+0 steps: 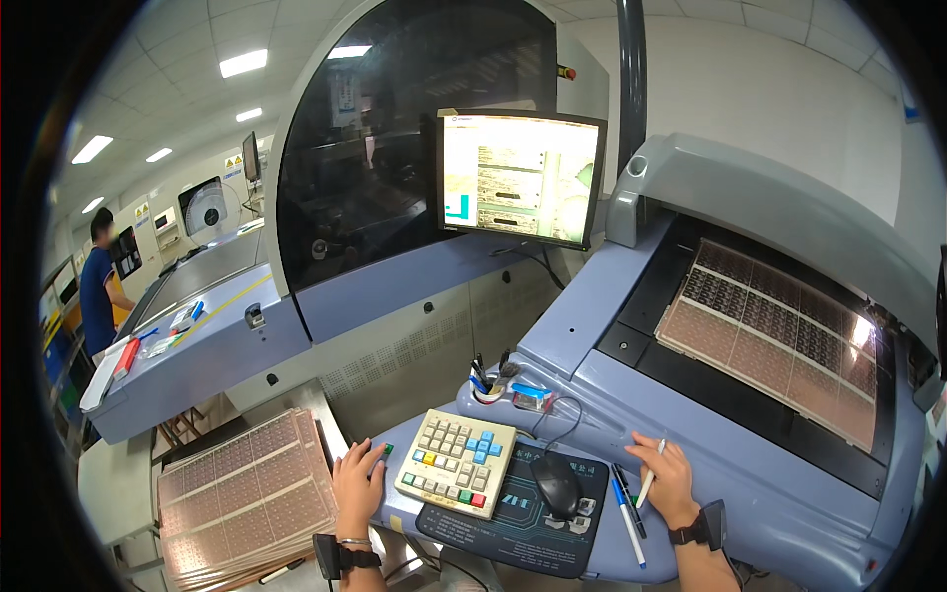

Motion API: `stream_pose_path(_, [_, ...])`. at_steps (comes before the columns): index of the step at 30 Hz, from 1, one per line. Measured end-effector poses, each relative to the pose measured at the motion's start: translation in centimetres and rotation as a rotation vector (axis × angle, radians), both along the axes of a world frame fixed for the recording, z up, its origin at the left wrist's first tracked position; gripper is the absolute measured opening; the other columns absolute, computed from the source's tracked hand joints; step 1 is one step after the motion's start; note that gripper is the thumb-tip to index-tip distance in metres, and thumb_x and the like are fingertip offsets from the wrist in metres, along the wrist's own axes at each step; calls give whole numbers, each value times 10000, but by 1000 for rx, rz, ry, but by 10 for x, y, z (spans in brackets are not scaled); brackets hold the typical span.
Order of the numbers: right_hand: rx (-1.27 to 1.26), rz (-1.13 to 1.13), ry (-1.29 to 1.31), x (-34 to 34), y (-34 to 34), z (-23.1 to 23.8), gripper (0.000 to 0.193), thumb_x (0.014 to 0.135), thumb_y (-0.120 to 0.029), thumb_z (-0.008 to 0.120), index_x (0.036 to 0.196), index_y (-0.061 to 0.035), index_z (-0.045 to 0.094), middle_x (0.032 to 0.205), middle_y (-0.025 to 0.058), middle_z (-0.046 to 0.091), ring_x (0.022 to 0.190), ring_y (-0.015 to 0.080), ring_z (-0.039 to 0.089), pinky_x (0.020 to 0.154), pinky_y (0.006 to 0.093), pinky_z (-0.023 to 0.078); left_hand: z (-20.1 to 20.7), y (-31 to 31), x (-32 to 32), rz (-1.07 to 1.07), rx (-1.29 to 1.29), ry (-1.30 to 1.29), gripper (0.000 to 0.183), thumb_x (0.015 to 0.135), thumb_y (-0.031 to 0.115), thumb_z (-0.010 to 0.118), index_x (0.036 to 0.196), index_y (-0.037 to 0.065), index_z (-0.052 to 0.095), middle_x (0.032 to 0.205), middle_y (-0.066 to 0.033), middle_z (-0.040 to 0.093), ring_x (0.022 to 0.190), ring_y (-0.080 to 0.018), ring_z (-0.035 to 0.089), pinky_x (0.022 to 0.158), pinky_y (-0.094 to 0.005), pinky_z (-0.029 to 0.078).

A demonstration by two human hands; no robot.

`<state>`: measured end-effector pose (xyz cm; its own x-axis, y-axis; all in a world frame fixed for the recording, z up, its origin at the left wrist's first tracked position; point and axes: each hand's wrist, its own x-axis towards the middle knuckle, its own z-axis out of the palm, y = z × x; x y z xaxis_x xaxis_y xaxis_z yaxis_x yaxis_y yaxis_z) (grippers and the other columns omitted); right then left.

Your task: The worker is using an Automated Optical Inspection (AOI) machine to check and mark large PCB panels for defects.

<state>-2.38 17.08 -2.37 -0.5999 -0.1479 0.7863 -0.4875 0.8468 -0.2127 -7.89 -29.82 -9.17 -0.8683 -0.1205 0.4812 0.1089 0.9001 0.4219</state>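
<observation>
My left hand [358, 481] rests at the left edge of the blue console, fingers stretched out and nothing visible in them. Just beyond its fingertips is a small green button [388, 450], and a beige keypad [456, 464] with coloured keys lies to its right. My right hand [671, 483] is closed around a slim white pen [647, 485], held point down above the console. Two more pens, a blue-and-white pen [628, 523] and a dark pen [625, 485], lie beside it at the mouse pad's edge.
A black mouse [556, 485] sits on a dark mouse pad [473, 533]. Stacked copper-coloured panels [247, 493] stand at left; another panel [769, 335] lies in the machine bed under a raised grey cover [779, 187]. A pen cup [486, 393] and lit monitor [523, 178] stand ahead. A person [99, 286] works far left.
</observation>
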Motion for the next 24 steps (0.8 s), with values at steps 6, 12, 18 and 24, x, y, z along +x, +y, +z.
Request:
stream_pose_path(6, [-6, 1, -3, 0, 1, 0, 379, 640, 106, 613, 959, -72, 715, 1081, 117, 711, 860, 296, 656, 760, 365, 506, 0, 0, 0, -8, -2, 10, 327, 895, 203, 619, 1217, 226, 671, 1337, -80, 587, 1289, -312, 495, 1104, -528, 301])
stream_pose_path(12, [-2, 3, 7, 0, 1, 0, 381, 643, 107, 615, 960, -77, 718, 1074, 109, 713, 859, 287, 657, 755, 360, 507, 0, 0, 0, -9, 6, 5, 322, 893, 205, 620, 1210, 217, 674, 1334, -82, 589, 1288, -313, 496, 1105, -524, 302])
stream_pose_path(18, [-3, 4, 7, 0, 0, 0, 371, 650, 100, 614, 959, -78, 719, 1075, 104, 714, 853, 289, 655, 759, 365, 510, 3, 0, 0, -11, -39, -37, 301, 903, 228, 607, 1194, 230, 683, 1341, -84, 581, 1298, -318, 484, 1105, -528, 300])
stream_pose_path(24, [-9, 7, 0, 0, 0, 0, 363, 654, 93, 617, 957, -80, 718, 1079, 109, 712, 856, 300, 653, 769, 371, 511, 8, 3, 1, -7, -31, -82, 290, 906, 252, 606, 1183, 246, 693, 1377, -81, 554, 1316, -314, 465, 1117, -524, 289])
